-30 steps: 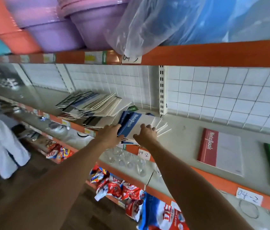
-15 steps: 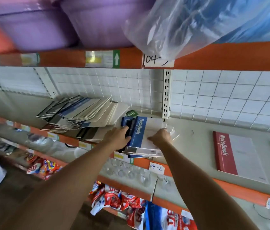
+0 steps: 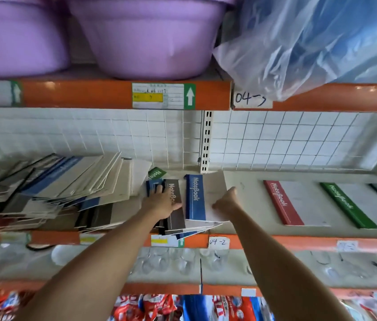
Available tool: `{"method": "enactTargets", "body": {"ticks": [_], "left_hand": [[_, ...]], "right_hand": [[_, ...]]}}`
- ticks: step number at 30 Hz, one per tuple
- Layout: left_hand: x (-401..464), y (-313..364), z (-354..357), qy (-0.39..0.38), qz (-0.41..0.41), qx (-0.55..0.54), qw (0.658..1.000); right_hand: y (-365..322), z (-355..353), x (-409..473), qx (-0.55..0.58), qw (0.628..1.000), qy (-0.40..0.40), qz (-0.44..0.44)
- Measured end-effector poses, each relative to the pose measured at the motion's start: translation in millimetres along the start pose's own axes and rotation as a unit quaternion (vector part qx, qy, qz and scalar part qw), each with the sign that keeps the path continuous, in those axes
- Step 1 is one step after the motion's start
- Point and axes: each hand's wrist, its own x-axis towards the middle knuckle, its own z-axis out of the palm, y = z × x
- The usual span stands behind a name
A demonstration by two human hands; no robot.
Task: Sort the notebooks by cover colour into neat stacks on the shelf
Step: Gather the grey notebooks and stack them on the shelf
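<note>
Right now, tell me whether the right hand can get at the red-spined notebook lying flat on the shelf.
Probably yes. The right hand rests on the blue-spined notebook, and only bare shelf lies between it and the red-spined notebook; nothing blocks the way.

Both hands on the shelf (image 3: 247,181), a small notebook stack (image 3: 195,200) between left hand (image 3: 162,201) and right hand (image 3: 225,200), a slumped notebook pile (image 3: 62,188) left of the left hand, two single notebooks (image 3: 294,202) lying apart right of the right hand, basins (image 3: 150,35) on the shelf above, glasses (image 3: 171,262) on the shelf below.
</note>
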Motion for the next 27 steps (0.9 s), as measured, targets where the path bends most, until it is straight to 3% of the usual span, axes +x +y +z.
{"method": "enactTargets", "body": {"ticks": [7,13,17,19,27], "left_hand": [[7.7,-17.9,-2.4,0.029,0.01,-0.097,0.995],[1.3,-31.1,-15.6,0.002,-0.052,-0.084,0.995],[-8.7,-24.8,-8.4,0.163,0.015,-0.05,0.985],[-20.2,-19.2,-10.1,0.197,0.051,-0.089,0.975],[-29.9,-15.5,-16.9,0.132,0.114,-0.241,0.955]], "right_hand": [[1.7,20.4,-12.6,-0.038,0.999,0.029,0.009],[5.5,38.8,-24.7,-0.042,0.997,0.061,0.037],[-0.9,42.8,-43.7,-0.064,0.991,0.095,0.066],[-10.1,37.6,-63.3,-0.083,0.987,0.123,0.064],[-13.2,24.2,-81.2,-0.049,0.996,0.05,0.062]]}}
